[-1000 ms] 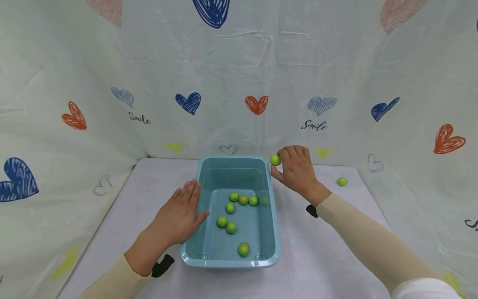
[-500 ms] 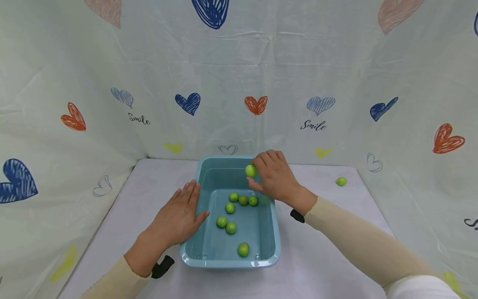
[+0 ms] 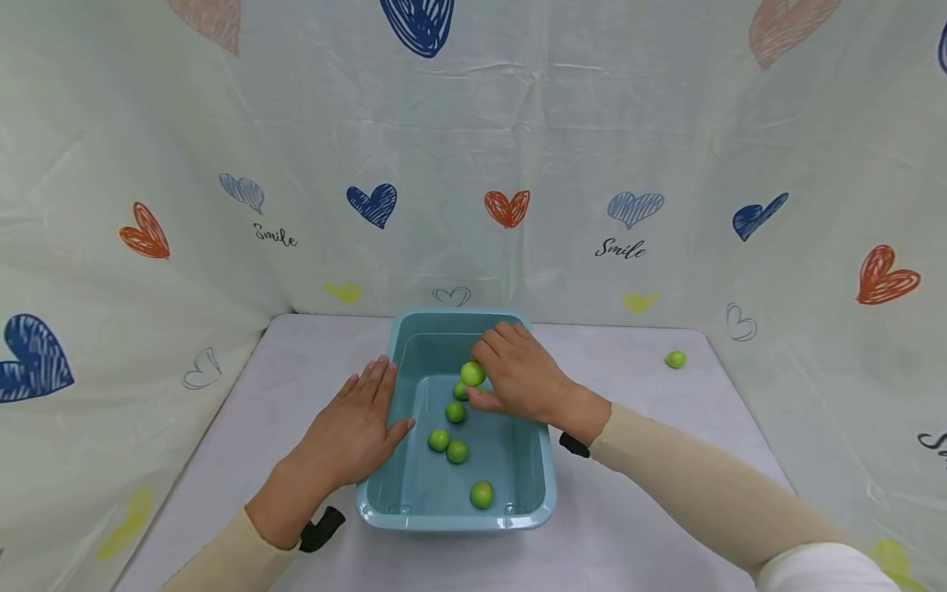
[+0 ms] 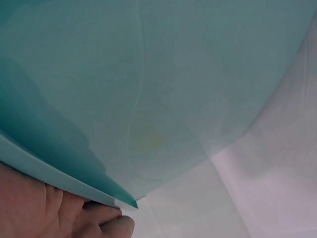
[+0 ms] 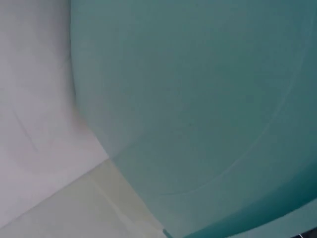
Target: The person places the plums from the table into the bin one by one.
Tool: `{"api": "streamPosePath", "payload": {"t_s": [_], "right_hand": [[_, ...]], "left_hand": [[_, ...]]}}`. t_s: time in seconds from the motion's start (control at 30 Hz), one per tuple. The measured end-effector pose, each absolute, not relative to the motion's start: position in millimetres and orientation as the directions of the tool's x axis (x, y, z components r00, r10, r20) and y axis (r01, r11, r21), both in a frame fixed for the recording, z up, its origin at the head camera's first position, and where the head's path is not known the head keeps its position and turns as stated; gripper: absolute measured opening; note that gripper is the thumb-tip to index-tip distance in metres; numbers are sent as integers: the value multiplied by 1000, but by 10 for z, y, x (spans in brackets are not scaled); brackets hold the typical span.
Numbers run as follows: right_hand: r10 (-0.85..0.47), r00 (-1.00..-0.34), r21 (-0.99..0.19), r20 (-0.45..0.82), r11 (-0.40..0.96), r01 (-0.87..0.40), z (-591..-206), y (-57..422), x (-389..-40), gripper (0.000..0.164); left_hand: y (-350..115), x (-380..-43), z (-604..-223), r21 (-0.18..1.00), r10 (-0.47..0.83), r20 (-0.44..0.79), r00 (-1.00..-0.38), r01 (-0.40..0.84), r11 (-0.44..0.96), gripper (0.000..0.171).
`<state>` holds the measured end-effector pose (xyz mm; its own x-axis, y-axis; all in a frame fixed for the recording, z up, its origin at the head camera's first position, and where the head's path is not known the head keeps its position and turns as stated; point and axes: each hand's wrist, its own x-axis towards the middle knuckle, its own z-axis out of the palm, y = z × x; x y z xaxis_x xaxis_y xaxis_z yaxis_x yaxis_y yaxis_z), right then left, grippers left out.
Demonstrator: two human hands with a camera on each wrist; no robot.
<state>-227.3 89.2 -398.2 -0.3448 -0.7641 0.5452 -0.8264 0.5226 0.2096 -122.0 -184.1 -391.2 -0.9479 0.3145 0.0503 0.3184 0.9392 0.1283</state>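
Note:
My right hand (image 3: 524, 378) pinches a small round green lime (image 3: 473, 374) between thumb and fingers, over the far half of a light blue plastic basin (image 3: 455, 523). Several more limes (image 3: 457, 451) lie on the basin floor; the hand hides some near its far end. Along the left rim rests my left hand (image 3: 357, 430), fingers straight, thumb reaching over the edge. In the left wrist view, part of that hand (image 4: 64, 213) shows beneath the rim, beside the basin's outer wall (image 4: 173, 74). The right wrist view shows only the basin's wall (image 5: 193, 99) and the table, neither hand nor lime.
One lime (image 3: 676, 359) sits alone on the white-covered table (image 3: 629, 485) at the far right. Behind the table hangs a pale sheet (image 3: 459, 115) printed with hearts. Black wrist straps (image 3: 322, 528) show at both wrists.
My right hand, holding the lime, has moved left and toward me, from beyond the basin's right rim to above its inside. My left hand has stayed in place.

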Motion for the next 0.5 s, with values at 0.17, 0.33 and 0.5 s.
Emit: {"api": "streamPosePath", "payload": {"t_s": [0.17, 0.33, 0.5], "right_hand": [[-786, -367, 210, 497, 520, -828, -4004, 861, -2230, 35], [-806, -399, 237, 438, 531, -813, -4046, 845, -2205, 37], [-815, -387, 269, 432, 526, -807, -4101, 843, -2200, 39]], "left_hand": [[-1839, -1213, -3906, 131, 321, 59, -945, 326, 936, 83], [-1840, -1203, -3898, 132, 325, 69, -943, 332, 934, 83], [-1842, -1204, -3904, 132, 325, 72, -943, 332, 934, 83]]}}
